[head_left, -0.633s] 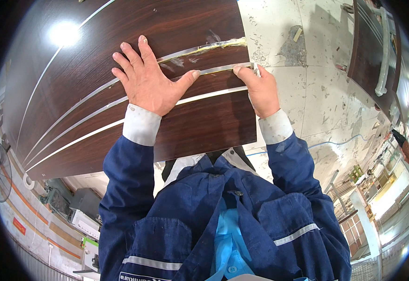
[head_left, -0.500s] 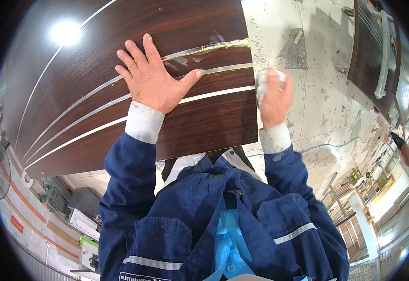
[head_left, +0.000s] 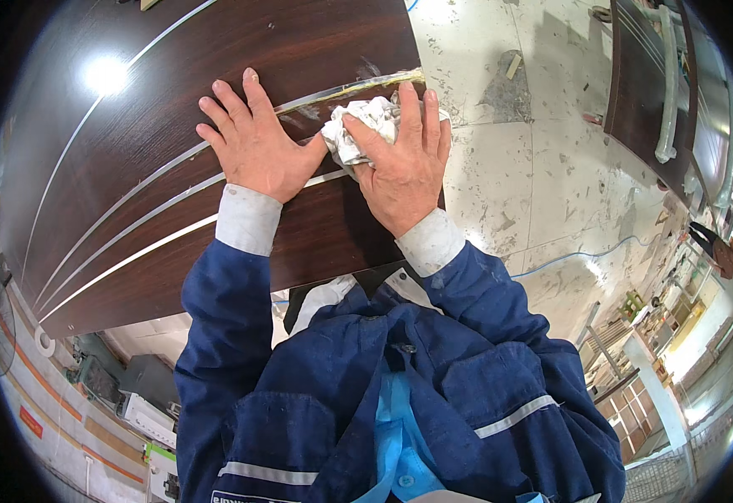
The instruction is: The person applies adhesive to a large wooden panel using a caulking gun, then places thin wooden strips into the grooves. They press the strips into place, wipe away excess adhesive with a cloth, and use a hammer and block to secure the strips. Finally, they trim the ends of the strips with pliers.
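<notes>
Hands both on a dark brown wood-grain panel (head_left: 132, 126) that fills the picture from 9 to 12 o'clock. Left hand (head_left: 253, 142) lies flat, palm down, fingers spread and straight, grasping nothing; it sits just left of centre, toward 11 o'clock. Right hand (head_left: 404, 159) at about 12 o'clock, just beside the left, thumbs nearly meeting; palm presses down on a crumpled white rag (head_left: 354, 126), fingers extended over it rather than curled, so the rag is pinned under the hand, not clenched. Rag sticks out at the hand's 10 o'clock side, bunched, touching the panel near its right edge. Pale inlay stripes (head_left: 132, 243) run diagonally across the panel from 8 toward 1 o'clock; the upper stripe near the rag shows a yellowish smear (head_left: 375, 82). Bright light reflection (head_left: 105, 74) on the panel at 10 o'clock. White shirt cuffs show at both wrists, then blue jacket sleeves (head_left: 215, 335) with a grey reflective band on the jacket lower down. Right of the panel, 1 to 3 o'clock: pale stained floor (head_left: 509, 168), thin blue cable (head_left: 568, 256) across it. Second dark panel (head_left: 635, 84) at 2 o'clock with a pale tube lying along it. Workshop clutter at 4 and 8 o'clock, too small to tell.
</notes>
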{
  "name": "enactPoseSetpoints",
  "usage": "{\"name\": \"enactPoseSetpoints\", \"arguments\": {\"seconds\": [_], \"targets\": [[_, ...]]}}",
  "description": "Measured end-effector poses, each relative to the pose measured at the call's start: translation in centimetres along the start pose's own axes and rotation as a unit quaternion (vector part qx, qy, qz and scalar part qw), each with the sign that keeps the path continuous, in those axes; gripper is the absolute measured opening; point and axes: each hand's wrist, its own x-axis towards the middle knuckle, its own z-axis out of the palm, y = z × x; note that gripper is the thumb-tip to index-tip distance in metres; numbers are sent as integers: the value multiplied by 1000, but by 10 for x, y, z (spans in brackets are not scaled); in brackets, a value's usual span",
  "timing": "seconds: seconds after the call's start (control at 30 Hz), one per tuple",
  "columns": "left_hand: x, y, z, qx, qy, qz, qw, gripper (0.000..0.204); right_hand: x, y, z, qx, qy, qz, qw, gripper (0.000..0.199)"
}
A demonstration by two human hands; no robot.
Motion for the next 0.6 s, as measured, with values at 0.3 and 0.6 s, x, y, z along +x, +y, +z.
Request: {"name": "enactPoseSetpoints", "arguments": {"seconds": [0.3,0.6], "targets": [[1,2,-3,9,-26,-7,1000,137,9,22,7,80,70,51,993,38],[1,3,-1,26,-18,-3,999,138,14,71,3,80,78,175,978,34]]}}
